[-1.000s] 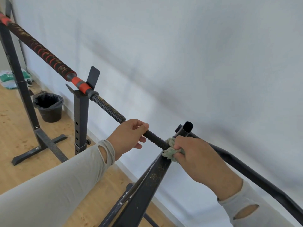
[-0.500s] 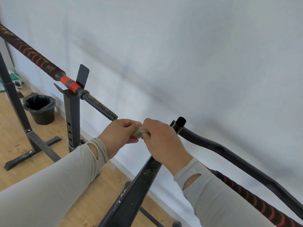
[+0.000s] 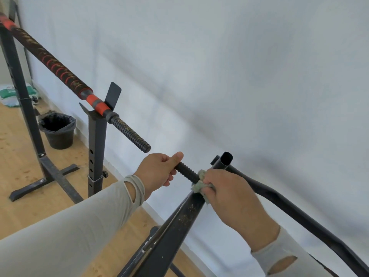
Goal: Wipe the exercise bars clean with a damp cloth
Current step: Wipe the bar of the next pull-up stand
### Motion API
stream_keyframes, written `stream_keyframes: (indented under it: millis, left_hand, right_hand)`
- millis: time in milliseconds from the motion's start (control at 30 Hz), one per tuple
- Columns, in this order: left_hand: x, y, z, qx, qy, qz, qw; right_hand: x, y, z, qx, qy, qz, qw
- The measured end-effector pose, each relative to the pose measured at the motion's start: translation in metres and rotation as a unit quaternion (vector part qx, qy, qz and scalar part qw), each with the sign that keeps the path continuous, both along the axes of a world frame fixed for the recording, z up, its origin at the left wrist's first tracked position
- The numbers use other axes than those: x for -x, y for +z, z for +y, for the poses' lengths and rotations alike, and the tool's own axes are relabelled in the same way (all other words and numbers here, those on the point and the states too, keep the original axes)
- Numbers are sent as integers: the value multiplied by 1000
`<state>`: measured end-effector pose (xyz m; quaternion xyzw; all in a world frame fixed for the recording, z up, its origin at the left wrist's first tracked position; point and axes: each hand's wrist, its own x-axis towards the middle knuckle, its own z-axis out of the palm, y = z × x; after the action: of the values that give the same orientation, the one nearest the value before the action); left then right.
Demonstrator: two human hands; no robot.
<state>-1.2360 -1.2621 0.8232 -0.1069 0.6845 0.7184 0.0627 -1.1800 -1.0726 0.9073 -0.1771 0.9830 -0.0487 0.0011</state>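
Head view: both hands closed on the near threaded bar end, cloth at the upright.

The left hand (image 3: 159, 170) wraps the tip of the threaded bar end (image 3: 186, 172); the right hand (image 3: 229, 193) pinches the green-grey cloth (image 3: 199, 181) around it, just right of the left and against the dusty black upright (image 3: 179, 222). This bar's long axis runs up-left toward the left hand, so the bare stretch lies that way. Well beyond, up-left, the red-and-black barbell (image 3: 60, 70) rests on its stand (image 3: 96, 146).

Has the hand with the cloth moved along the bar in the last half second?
Yes. The right hand with the cloth slid away from the left hand, back to the open tube end.
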Motion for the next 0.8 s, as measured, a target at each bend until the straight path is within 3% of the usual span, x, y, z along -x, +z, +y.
stream_keyframes:
  millis: [267,367,600,733,800]
  left_hand:
    - [0,-2,-2,-17,-7,-14,1000]
    - [0,0,-5,45,-23,3,999]
    - [-5,9,-6,78,-36,-3,996]
    - [-10,16,-14,3,-87,25,996]
    - [-12,14,-17,8,-102,52,993]
  right_hand:
    - [26,-10,-60,41,46,34,998]
    - [13,-6,-41,26,49,23,998]
    - [-16,14,22,-52,-27,-11,998]
    - [-21,9,12,-57,-24,-10,998]
    - [-20,9,7,-66,-29,-21,997]
